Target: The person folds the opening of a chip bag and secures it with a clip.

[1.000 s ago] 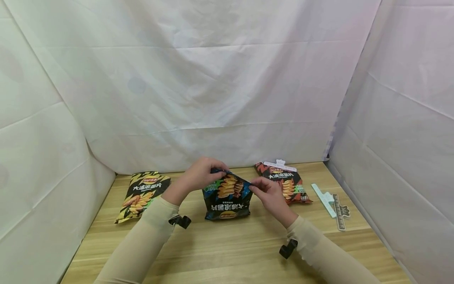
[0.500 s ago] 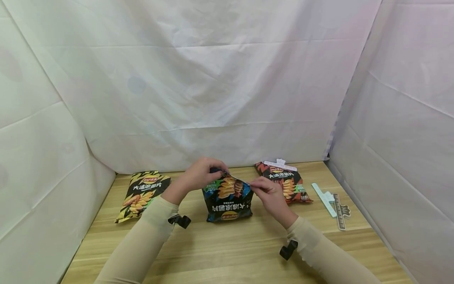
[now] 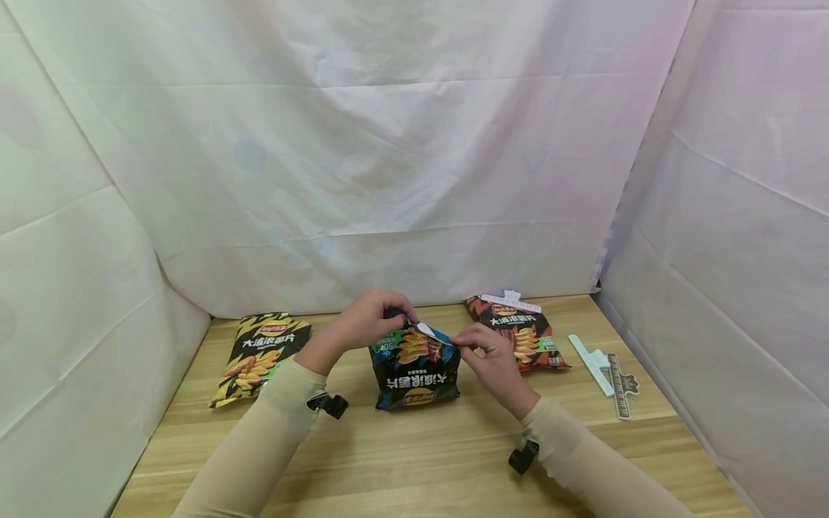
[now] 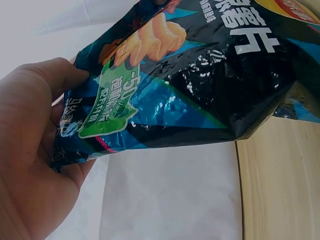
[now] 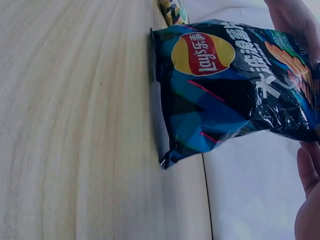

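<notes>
A blue-and-black bag of chips [image 3: 414, 381] stands mid-table, its print upside down in the head view. My left hand [image 3: 378, 316] pinches its upper left corner; in the left wrist view the thumb [image 4: 67, 74] presses on the front, with the other fingers mostly behind the bag. With thumb and fingertips my right hand [image 3: 495, 363] pinches the upper right corner. Between the hands, a pale strip [image 3: 430, 332] shows along the top edge. The bag's lower end, with its round logo [image 5: 202, 54], is at the tabletop in the right wrist view.
On the left lies a yellow-and-black chip bag [image 3: 262, 352]. Behind my right hand lies a red-and-black chip bag [image 3: 512, 324] with a white clip [image 3: 512, 302] across its top. A mint clip [image 3: 592, 363] and a grey clip [image 3: 620, 388] lie at right. White cloth walls surround the table.
The top edge of the blue-and-black bag has spread between my hands, and a pale strip now shows there. Its lower end has shifted slightly nearer. Both hands keep hold of the corners.
</notes>
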A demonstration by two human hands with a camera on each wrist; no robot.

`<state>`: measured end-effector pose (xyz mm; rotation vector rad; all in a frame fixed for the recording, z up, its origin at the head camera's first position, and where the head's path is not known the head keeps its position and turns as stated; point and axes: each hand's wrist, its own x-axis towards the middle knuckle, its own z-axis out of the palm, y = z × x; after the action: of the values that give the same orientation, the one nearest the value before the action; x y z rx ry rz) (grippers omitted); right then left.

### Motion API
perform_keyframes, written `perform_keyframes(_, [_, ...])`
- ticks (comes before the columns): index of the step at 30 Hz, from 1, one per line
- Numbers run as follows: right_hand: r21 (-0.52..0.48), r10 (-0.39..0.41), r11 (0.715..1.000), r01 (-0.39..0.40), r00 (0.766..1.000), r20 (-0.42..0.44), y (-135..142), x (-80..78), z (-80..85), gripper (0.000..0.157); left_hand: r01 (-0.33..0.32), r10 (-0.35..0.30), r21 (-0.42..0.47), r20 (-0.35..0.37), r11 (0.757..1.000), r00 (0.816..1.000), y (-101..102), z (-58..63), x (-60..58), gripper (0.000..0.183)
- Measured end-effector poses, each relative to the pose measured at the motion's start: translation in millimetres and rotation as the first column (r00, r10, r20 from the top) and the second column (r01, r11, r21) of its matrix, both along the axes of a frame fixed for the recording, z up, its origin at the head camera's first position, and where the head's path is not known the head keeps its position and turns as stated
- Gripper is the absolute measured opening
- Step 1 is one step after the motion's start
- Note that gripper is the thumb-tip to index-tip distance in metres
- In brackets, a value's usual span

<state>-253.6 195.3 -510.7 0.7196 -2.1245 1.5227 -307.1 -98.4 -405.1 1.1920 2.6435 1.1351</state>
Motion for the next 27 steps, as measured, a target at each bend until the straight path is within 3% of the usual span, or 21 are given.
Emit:
perform_keyframes(6, [0.009, 0.053, 0.999, -0.053, 0.998, 0.034, 7.1, -3.4, -6.3, 0.019, 0.004, -0.004, -0.006, 0.015, 1.0, 1.0, 0.2, -1.0, 0.1, 0.024])
perform_keyframes(11, [-0.051, 0.077, 0.996, -0.07, 0.985, 0.154, 7.2, -1.0, -3.1, 0.012, 0.013, -0.013, -0.008, -0.005, 1.0, 1.0, 1.1, -0.5, 1.0, 0.022])
perform_keyframes(16, [-0.053, 0.047, 0.998, -0.034, 0.965, 0.259, 2.3, 0.5, 1.1, 0.011, 0.047, -0.048, -0.027, -0.056, 0.999, 0.997, 1.5, 1.4, 3.2, 0.021])
perform_keyframes(21, [-0.049, 0.03, 0.999, -0.016, 0.954, 0.298, -0.4, 0.7, 3.3, 0.009, 0.087, -0.095, -0.061, -0.141, 0.994, 0.985, 2.7, 4.5, 6.5, 0.011])
perform_keyframes(24, [-0.039, 0.028, 0.999, -0.017, 0.951, 0.308, 0.1, 0.4, 3.6, 0.01, 0.068, -0.086, -0.098, -0.195, 0.993, 0.977, 5.4, 4.2, 7.0, 0.006])
perform_keyframes(27, [-0.025, 0.04, 0.999, -0.033, 0.948, 0.315, 0.9, -0.4, 3.5, 0.011, 0.039, -0.06, -0.108, -0.199, 0.993, 0.978, 6.7, 3.7, 7.1, 0.009])
